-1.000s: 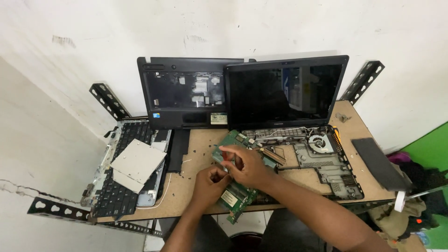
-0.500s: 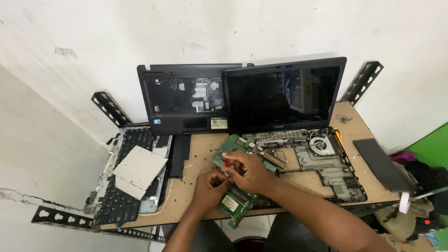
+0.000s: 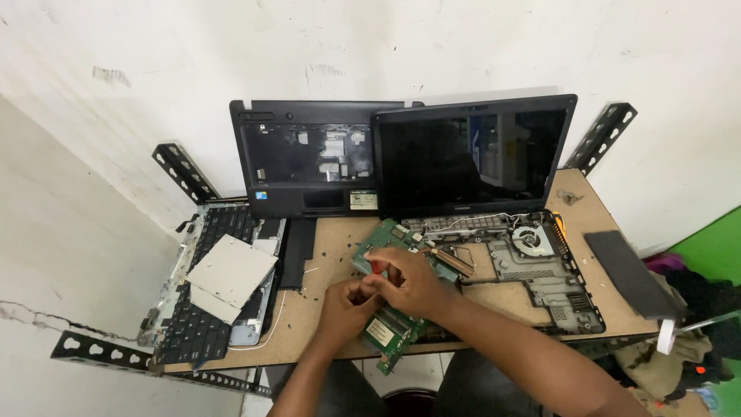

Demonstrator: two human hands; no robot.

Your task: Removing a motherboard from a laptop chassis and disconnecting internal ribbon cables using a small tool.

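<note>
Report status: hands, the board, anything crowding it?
Both hands on green circuit board; right hand pinches a red-tipped tool, left hand steadies. Open laptop base lies beside, touching or not unclear.

Both hands sit over the middle of the green circuit board, so that stretch is covered. The red thing in the right hand is too small to name, and the left hand has its grip tucked out of sight. Both forearms run off the bottom edge. The table front edge is partly hidden.
</note>
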